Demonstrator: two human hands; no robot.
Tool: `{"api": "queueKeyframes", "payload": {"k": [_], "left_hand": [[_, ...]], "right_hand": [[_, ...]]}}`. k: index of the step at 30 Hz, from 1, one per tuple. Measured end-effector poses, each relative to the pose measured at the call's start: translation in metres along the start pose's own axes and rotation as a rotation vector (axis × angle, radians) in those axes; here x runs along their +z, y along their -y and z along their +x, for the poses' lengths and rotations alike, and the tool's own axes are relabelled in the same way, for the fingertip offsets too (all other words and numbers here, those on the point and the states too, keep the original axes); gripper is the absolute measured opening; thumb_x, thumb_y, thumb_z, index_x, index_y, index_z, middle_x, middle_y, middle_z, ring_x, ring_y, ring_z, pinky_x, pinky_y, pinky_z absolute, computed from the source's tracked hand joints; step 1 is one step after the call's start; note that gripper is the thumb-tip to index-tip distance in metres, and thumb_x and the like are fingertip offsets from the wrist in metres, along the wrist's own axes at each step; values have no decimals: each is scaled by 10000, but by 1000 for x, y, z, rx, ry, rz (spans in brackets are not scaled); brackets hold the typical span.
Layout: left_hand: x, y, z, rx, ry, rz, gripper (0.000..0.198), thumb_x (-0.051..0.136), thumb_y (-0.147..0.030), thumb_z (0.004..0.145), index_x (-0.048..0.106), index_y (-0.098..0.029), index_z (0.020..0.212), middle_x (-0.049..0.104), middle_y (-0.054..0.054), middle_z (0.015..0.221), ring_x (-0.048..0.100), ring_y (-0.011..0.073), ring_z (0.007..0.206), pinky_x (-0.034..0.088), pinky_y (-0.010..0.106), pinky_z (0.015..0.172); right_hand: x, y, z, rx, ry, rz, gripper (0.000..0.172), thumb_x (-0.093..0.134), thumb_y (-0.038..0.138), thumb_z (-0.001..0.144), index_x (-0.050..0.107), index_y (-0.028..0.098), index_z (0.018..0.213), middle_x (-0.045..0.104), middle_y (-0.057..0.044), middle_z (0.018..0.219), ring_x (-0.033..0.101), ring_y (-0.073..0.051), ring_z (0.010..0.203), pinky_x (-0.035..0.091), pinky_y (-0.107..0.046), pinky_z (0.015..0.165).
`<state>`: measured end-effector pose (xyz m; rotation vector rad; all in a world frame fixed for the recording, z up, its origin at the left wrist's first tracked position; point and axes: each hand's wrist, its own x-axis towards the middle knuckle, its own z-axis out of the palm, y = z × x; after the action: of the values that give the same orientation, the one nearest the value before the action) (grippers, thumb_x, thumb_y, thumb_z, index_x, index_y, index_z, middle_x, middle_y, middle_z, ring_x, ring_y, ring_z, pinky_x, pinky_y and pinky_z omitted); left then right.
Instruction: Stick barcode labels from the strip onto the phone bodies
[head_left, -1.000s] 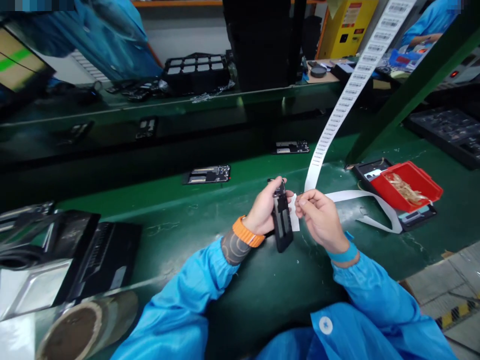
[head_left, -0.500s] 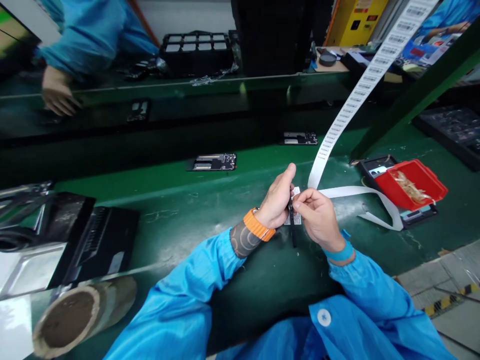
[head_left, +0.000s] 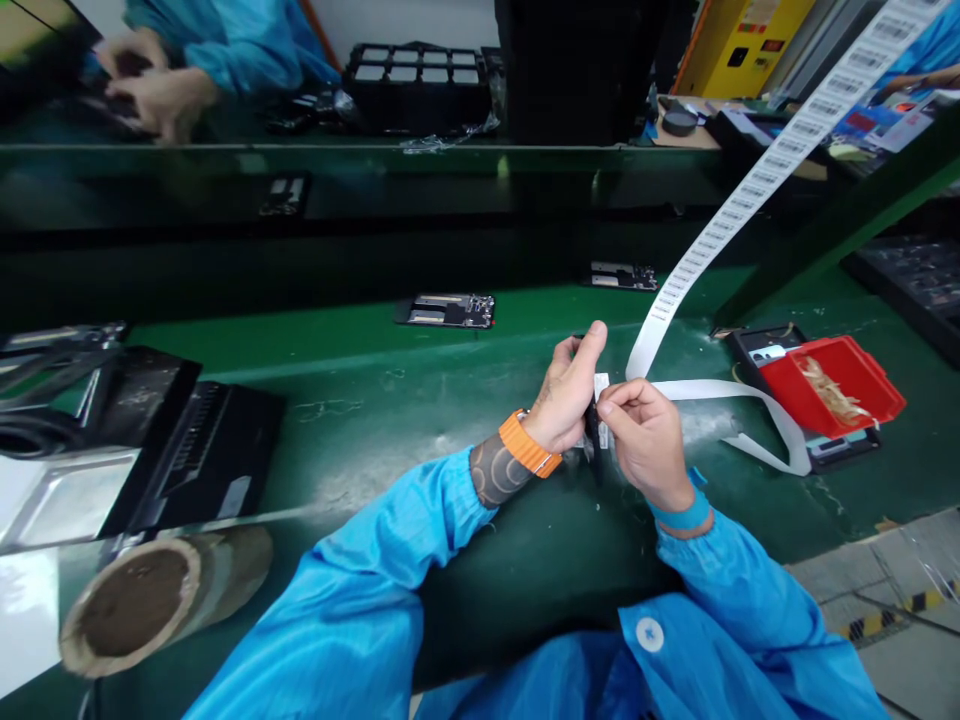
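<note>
My left hand (head_left: 564, 392), with an orange watch strap at the wrist, grips a slim dark phone body (head_left: 595, 455) that is seen nearly edge-on. Its face is turned away from view. Close against the phone's right side, my right hand (head_left: 646, 445) has thumb and forefinger pinched together; whatever is between them is too small to make out. Partly hidden behind both hands is a white printed piece (head_left: 602, 384). A long white strip of barcode labels (head_left: 739, 210) rises to the upper right, and its blank backing (head_left: 765, 400) loops over the bench beside my right hand.
Open phone bodies with bare circuit boards (head_left: 454, 311) lie on the green ledge ahead. At right stands a red box (head_left: 874, 370) with scraps inside, near a slanted green post (head_left: 825, 230). A cardboard tube (head_left: 232, 575) is at lower left. Across the bench, a co-worker's hands (head_left: 169, 95) handle something dark.
The view has shifted slightly. My hands stay together at the phone, which has turned a little. The co-worker's hands have come up and together from the far ledge.
</note>
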<state>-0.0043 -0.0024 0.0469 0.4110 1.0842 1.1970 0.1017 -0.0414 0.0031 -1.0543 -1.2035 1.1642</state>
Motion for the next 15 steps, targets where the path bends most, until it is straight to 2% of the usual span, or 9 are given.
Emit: {"api": "queueKeyframes", "payload": {"k": [5,15], "left_hand": [[0,1,0,56,-20,71,407,683,-563,857,556,-184,936,460,-24,775,407,82,656,373,215,635],[0,4,0,107,-14,67,404,660,-551,879,523,-187,985,437,-27,786,423,78,650,385,201,600]], "right_hand": [[3,3,0,-57,-34,-42,111,716,229,820,623,213,762,670,-9,781,637,-167,792,518,-312,761],[9,8,-2,-107,-116,-124,99,710,207,798,624,210,749,664,-3,747,630,-157,739,514,-294,687]]}}
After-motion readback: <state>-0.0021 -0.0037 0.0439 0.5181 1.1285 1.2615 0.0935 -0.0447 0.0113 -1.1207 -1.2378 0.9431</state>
